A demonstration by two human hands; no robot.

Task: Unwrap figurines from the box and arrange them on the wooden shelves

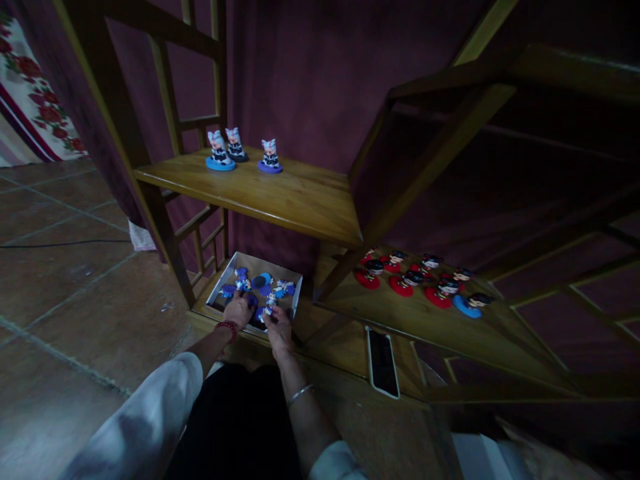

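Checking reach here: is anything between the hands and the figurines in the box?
Nothing visible does. The left hand and right hand are inside the open box, on the blue-based figurines; no lid or other item lies between.

Dim room: wooden shelves, maroon wall, tiled floor.

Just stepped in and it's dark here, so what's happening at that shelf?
A person reaches with both hands into a box of small blue-based figurines on the lowest shelf. The left hand rests on them at the near edge; the right hand touches one figurine, grip unclear. Three similar figurines stand on the upper shelf, red-based ones crowd the right shelf, and a phone lies below those.
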